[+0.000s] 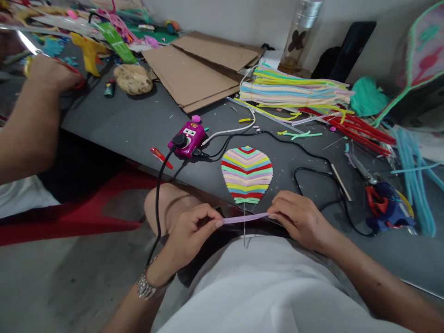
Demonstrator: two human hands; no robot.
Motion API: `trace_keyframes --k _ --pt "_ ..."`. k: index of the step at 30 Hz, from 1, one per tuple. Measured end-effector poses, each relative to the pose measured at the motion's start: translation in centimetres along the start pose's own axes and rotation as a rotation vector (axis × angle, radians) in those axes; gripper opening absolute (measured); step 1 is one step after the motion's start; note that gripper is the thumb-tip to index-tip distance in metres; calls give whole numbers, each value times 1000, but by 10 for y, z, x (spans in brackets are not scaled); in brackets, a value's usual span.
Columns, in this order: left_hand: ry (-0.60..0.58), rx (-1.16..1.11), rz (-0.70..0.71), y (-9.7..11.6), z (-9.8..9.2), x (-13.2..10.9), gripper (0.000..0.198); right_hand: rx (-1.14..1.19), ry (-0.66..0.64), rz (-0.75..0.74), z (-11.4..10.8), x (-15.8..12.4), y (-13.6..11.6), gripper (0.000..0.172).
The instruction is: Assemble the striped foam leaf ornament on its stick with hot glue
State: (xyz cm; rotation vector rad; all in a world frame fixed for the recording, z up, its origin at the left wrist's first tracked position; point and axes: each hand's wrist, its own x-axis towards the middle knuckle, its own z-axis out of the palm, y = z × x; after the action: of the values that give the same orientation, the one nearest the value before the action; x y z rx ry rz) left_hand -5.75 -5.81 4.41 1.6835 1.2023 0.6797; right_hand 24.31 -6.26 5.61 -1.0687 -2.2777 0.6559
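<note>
A lilac pipe cleaner [245, 218] stretches level between my two hands, in front of my white shirt. My left hand [194, 231] pinches its left end between thumb and fingers. Its right end is pinched by my right hand [298, 217]. Just beyond lies a leaf-shaped piece [247, 175] made of striped pipe cleaners in red, yellow, blue, lilac and green, flat at the table's edge. A thin wire stem [244, 236] runs from its base toward me, passing the lilac pipe cleaner.
A purple power socket [188, 140] with black cords sits left of the leaf. Bundled pipe cleaners [294, 88], cardboard sheets [208, 64] and orange-handled pliers [376, 201] lie around the grey table [132, 120]. At left, another person's hand [52, 74] holds scissors near a yellow glue gun [88, 51].
</note>
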Motion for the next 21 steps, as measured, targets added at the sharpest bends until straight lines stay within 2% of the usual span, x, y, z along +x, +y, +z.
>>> trace_keyframes --k 10,21 --pt "92 -19 -64 0 4 3 23 108 56 76 -3 9 0 9" --pt "72 -129 -155 10 10 9 25 -183 9 -70 14 15 -1 16"
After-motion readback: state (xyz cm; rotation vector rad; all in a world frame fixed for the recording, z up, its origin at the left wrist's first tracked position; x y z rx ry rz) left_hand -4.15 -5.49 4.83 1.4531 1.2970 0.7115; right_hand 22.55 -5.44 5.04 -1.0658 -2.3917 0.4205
